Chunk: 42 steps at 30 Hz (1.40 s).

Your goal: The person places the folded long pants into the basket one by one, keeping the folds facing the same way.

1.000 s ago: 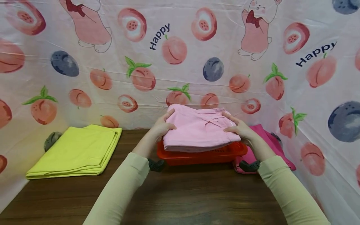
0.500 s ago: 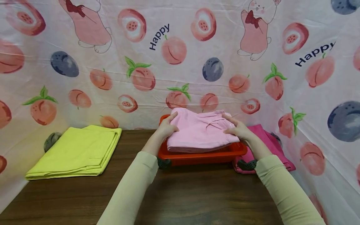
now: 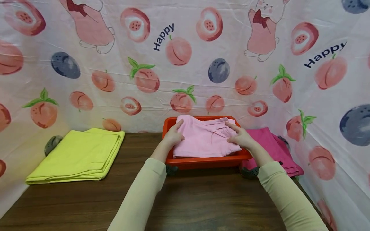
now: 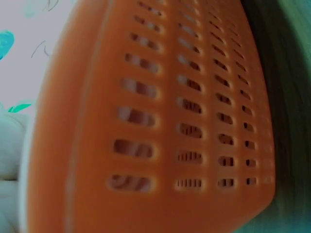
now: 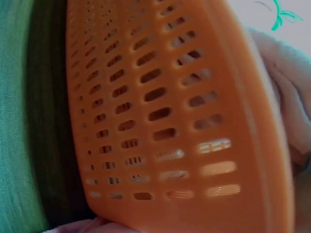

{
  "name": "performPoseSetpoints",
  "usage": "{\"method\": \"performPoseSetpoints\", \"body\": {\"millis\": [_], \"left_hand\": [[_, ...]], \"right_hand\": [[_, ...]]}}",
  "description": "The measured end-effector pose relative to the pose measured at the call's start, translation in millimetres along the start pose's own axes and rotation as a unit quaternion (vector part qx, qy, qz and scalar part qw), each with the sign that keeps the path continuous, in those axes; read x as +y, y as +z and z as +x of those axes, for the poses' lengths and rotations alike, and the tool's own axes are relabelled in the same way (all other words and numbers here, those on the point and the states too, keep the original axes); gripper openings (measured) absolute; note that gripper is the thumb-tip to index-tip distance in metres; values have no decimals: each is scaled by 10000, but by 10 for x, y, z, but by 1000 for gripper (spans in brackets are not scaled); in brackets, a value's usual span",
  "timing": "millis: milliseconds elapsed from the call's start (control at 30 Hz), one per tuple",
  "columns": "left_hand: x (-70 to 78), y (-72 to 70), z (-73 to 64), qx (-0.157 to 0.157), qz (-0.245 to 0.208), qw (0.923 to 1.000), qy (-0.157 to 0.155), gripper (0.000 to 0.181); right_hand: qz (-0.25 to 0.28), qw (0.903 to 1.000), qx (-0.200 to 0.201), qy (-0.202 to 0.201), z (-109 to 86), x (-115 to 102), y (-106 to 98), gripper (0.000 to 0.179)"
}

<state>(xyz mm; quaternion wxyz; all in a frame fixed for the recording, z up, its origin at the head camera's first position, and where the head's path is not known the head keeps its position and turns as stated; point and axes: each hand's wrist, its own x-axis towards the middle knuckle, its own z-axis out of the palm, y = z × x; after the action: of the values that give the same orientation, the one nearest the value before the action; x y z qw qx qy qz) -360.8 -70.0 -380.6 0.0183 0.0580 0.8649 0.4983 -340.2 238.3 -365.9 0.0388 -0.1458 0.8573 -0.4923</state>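
Note:
A folded light pink garment (image 3: 206, 138) with a seam or waistband along its far right side lies inside the red plastic basket (image 3: 208, 162). My left hand (image 3: 173, 136) holds its left edge, thumb on top and fingers reaching toward the far side. On the opposite edge my right hand (image 3: 243, 138) holds it the same way, its thumb over the cloth. Undersides of the fingers are hidden. Both wrist views are mostly filled by the slotted basket wall (image 4: 165, 97), which looks orange there.
To the left, a folded yellow cloth (image 3: 78, 157) lies on the dark wooden table (image 3: 208, 199). A folded magenta cloth (image 3: 267, 146) lies right of the basket, partly behind my right forearm. A fruit-printed curtain (image 3: 185, 73) encloses the back and sides.
Both hands have lowered the pink garment from above the basket down into it. The left hand has also shifted slightly right, and the basket's far rim now shows.

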Motion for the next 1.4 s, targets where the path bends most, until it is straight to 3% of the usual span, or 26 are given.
{"method": "performPoseSetpoints", "body": {"millis": [200, 500, 733, 833, 1000, 1200, 1267, 1400], "left_hand": [[21, 34, -9, -68, 566, 9984, 6, 82], [-100, 142, -22, -397, 1182, 9917, -324, 79], [-114, 185, -22, -438, 1389, 9867, -717, 78], [-119, 216, -22, -521, 1625, 9812, -899, 78], [-106, 265, -48, -501, 2078, 9730, -871, 78], [-109, 309, -66, -586, 2332, 9635, -1174, 74], [-119, 318, -60, -699, 2458, 9579, -1309, 72], [-135, 329, -37, -994, 3015, 9391, -1314, 65]], "right_hand": [[-148, 9996, 95, 219, 26, 95, 53, 78], [-701, 9962, 95, 515, 12, 132, 181, 77], [-900, 9949, -64, 443, 17, 127, 193, 76], [-998, 9932, -228, 552, 10, 128, 199, 76], [-1187, 9875, -414, 953, -2, 117, 216, 75], [-1763, 9782, -664, 875, -2, 129, 242, 73], [-1878, 9760, -691, 860, 2, 135, 249, 73], [-2167, 9700, -695, 860, 4, 132, 264, 74]]}}
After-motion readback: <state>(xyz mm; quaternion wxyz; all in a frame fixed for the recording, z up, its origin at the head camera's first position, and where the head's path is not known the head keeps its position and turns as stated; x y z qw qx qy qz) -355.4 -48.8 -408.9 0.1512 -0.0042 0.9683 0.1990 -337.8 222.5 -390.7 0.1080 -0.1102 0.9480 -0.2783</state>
